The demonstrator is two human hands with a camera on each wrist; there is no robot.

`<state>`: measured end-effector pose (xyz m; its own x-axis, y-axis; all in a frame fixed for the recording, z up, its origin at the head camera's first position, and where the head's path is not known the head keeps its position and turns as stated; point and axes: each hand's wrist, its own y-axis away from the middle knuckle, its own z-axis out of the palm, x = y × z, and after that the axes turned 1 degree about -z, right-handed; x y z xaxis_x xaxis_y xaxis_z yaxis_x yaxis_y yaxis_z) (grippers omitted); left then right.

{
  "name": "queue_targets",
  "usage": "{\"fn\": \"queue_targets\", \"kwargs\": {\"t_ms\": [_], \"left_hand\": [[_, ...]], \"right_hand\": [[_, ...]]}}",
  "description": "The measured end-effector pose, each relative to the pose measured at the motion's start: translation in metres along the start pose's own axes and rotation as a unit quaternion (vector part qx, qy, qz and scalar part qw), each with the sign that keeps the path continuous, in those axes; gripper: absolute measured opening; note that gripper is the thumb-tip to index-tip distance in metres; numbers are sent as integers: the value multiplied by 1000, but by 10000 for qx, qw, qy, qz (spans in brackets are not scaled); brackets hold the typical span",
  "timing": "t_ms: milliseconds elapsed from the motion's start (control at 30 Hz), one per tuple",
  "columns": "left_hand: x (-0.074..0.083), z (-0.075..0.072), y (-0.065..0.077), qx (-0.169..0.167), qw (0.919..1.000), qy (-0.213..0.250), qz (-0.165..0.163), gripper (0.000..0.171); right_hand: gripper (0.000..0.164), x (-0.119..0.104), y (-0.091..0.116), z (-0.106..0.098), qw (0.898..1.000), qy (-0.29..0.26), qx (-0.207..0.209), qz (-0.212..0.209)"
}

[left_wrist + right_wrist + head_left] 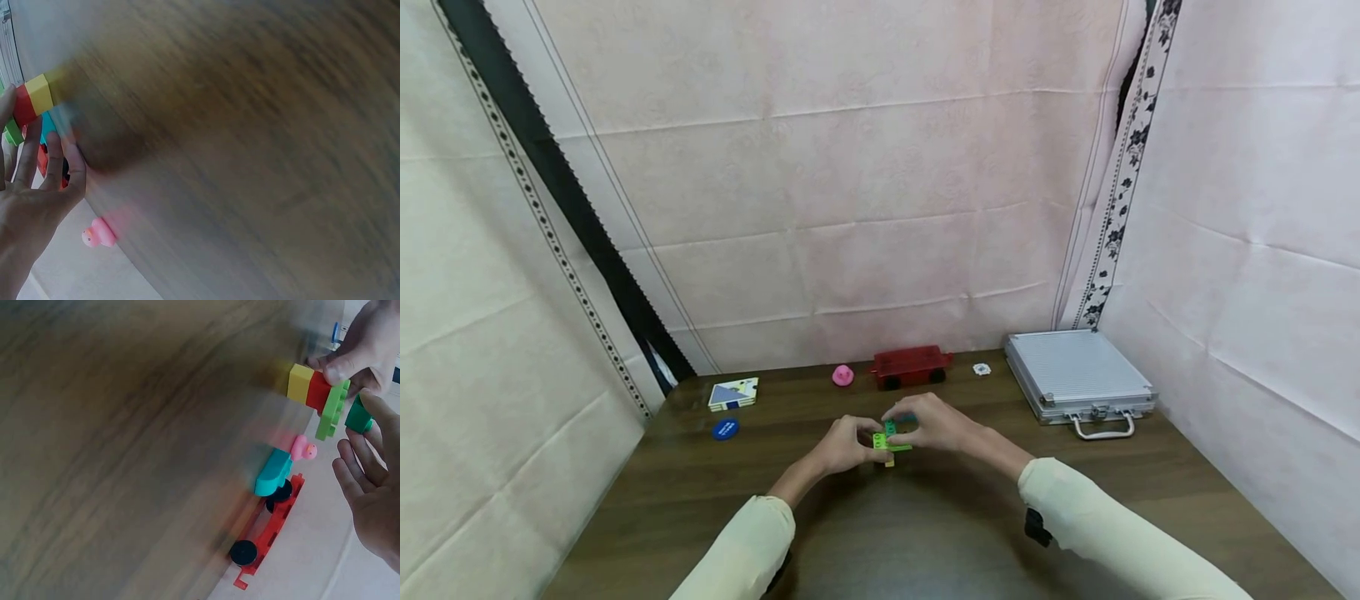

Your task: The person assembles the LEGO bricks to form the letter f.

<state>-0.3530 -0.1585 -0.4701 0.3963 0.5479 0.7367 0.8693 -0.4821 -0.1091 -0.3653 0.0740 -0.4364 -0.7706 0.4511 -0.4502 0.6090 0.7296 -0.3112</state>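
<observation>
Left hand (842,446) pinches the block stack (315,394) mid-desk (925,533). Right hand (928,423) grips a dark green block (358,417) just beside it. Red cart (912,367) sits along the far edge.

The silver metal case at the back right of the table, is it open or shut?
Shut. The silver ribbed metal case lies flat with its lid down on its base, latches and handle facing forward.

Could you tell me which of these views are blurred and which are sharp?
Head view: sharp but wide-angle, walls bowed. Left wrist view: table streaked by motion blur, pink duck soft. Right wrist view: tabletop smeared, block stack fairly crisp.
</observation>
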Motion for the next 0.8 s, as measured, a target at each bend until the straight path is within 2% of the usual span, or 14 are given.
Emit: {"fn": "queue_targets", "kwargs": {"t_ms": [233, 800], "left_hand": [[-1, 0, -3, -19, 10000, -11, 48, 27], [-2, 0, -2, -91, 9999, 129, -30, 24]], "right_hand": [[32, 0, 0, 6, 9999, -57, 89, -92], [33, -1, -3, 10, 9998, 28, -9, 203]]}}
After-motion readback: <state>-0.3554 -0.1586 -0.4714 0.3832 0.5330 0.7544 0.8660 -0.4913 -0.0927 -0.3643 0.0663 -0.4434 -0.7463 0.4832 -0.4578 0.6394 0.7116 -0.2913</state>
